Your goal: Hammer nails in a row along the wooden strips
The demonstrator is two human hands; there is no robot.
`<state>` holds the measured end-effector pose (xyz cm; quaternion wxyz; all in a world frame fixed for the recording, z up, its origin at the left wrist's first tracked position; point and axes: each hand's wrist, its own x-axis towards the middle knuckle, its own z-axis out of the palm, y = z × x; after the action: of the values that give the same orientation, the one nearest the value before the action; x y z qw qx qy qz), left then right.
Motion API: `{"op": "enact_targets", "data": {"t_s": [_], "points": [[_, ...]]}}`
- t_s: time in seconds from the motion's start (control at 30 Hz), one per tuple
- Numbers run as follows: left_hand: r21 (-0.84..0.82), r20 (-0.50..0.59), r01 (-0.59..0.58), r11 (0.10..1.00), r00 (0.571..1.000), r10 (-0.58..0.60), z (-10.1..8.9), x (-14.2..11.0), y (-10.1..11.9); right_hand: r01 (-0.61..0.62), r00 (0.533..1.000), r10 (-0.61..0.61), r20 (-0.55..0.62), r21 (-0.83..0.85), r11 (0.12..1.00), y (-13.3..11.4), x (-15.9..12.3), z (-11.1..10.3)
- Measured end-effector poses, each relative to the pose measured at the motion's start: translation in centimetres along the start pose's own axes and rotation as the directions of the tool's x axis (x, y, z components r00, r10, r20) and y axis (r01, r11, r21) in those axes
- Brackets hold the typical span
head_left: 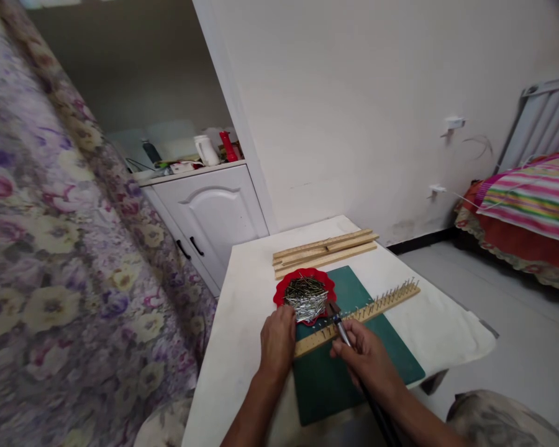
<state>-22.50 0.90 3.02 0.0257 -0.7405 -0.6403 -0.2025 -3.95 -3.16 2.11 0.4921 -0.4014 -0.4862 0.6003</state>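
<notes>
My right hand point(366, 357) is wrapped round a hammer point(343, 332) with a dark head, a silver neck and a black handle. Its head is over the wooden strip point(314, 341), close to the rim of the red scalloped dish point(279, 290). Several nails point(395, 292) stand up along the strip, densest toward its right end. Loose nails point(307, 298) fill the dish. My left hand point(279, 338) is closed at the left end of the strip, its fingertips by the dish's near rim; what they hold, if anything, is hidden.
Beneath the strip and dish lies a green mat point(340, 391) on a white-covered table point(233, 335). Several wooden strips point(326, 251) lie behind the dish. A white cabinet point(218, 211), a floral curtain point(74, 248) and a bed point(535, 205) surround the table.
</notes>
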Motion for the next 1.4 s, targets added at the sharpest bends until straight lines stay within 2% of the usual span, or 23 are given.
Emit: {"op": "enact_targets", "data": {"t_s": [0.17, 0.3, 0.37, 0.43, 0.47, 0.53, 0.63, 0.7, 0.77, 0.8, 0.87, 1.0, 1.07, 1.2, 1.4], "points": [[-0.400, -0.031, -0.094, 0.912, 0.996, 0.089, -0.3, -3.3, 2.3, 0.038, 0.997, -0.039, -0.065, -0.012, 0.999, 0.1, 0.5, 0.3], [-0.515, -0.006, -0.123, 0.848, 0.990, 0.140, -0.4, -4.7, 3.4, 0.047, 0.995, -0.047, -0.083, -0.003, 0.999, 0.4, 0.7, 0.3], [-0.564, 0.000, -0.108, 0.818, 0.991, 0.131, -0.5, -4.9, 3.4, 0.044, 0.996, -0.043, -0.084, 0.009, 0.999, 0.5, 0.6, 0.3], [-0.665, 0.018, -0.028, 0.746, 0.998, 0.053, -0.5, -5.1, 3.4, 0.039, 0.996, -0.037, -0.083, 0.026, 0.999, 0.4, 0.4, 0.3], [-0.736, 0.040, 0.038, 0.676, 0.999, -0.013, -0.4, -5.2, 3.4, 0.037, 0.996, -0.034, -0.083, 0.033, 0.999, 0.4, 0.2, 0.4], [-0.868, 0.114, 0.172, 0.465, 0.982, -0.150, 0.1, -5.6, 3.6, 0.027, 0.996, -0.023, -0.086, 0.049, 0.998, 0.3, -0.3, 0.6], [-0.949, 0.234, 0.277, 0.153, 0.939, -0.252, 1.6, -6.8, 4.2, 0.016, 0.993, -0.005, -0.116, 0.093, 0.996, 0.6, -1.5, 1.1], [-0.950, 0.292, 0.312, 0.030, 0.915, -0.277, 2.6, -7.9, 4.7, 0.019, 0.990, -0.001, -0.144, 0.122, 0.992, 1.0, -2.4, 1.7], [-0.940, 0.336, 0.337, -0.043, 0.900, -0.280, 3.3, -8.9, 4.8, 0.028, 0.985, -0.004, -0.173, 0.138, 0.990, 1.5, -3.4, 2.4], [-0.939, 0.341, 0.341, -0.048, 0.902, -0.267, 3.5, -9.2, 4.6, 0.032, 0.982, -0.005, -0.187, 0.139, 0.990, 1.8, -3.9, 2.7], [-0.945, 0.311, 0.327, 0.025, 0.919, -0.242, 3.2, -9.3, 3.9, 0.038, 0.973, -0.008, -0.230, 0.126, 0.991, 2.4, -4.8, 3.2], [-0.905, 0.161, 0.233, 0.357, 0.962, -0.221, 1.9, -7.1, 1.9, 0.012, 0.951, 0.018, -0.307, 0.096, 0.995, 3.9, -6.5, 3.9], [-0.866, 0.086, 0.143, 0.479, 0.987, -0.139, 1.8, -5.4, 1.2, -0.014, 0.950, 0.046, -0.308, 0.108, 0.994, 4.7, -7.2, 4.1], [-0.814, 0.016, 0.056, 0.578, 0.997, -0.075, 3.0, -3.1, 0.8, -0.058, 0.949, 0.090, -0.302, 0.114, 0.992, 6.0, -8.0, 4.4], [-0.774, -0.024, 0.029, 0.633, 0.997, -0.075, 4.4, -2.7, 0.6, -0.088, 0.952, 0.121, -0.283, 0.125, 0.988, 6.6, -8.0, 4.0]]}}
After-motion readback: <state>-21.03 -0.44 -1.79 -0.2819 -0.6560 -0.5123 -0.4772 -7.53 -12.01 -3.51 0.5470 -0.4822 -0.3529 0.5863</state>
